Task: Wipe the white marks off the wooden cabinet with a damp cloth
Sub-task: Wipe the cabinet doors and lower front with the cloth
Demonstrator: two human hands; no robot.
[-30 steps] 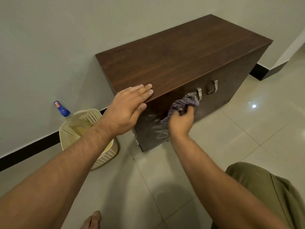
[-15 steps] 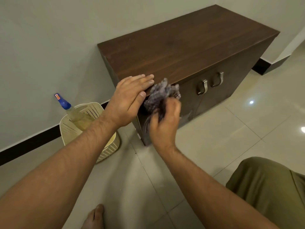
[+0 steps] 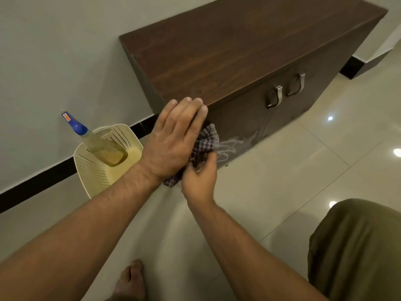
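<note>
Head view: right hand (image 3: 200, 177) grips the bunched cloth (image 3: 206, 140) low on the cabinet (image 3: 238, 51) front, left hand (image 3: 173, 140) flat-fingered above it. Just beside the cloth, the white marks (image 3: 234, 144) may only smear if the wad skims them.

Seemingly a room in a home; glossy beige floor tiles (image 3: 282, 170) shine with light spots; a plain painted wall (image 3: 54, 51) carries black skirting (image 3: 43, 183); a low wooden cabinet (image 3: 238, 51) with metal handles (image 3: 278, 95) stands against it; a bare foot (image 3: 130, 276) rests on the tiles.
</note>
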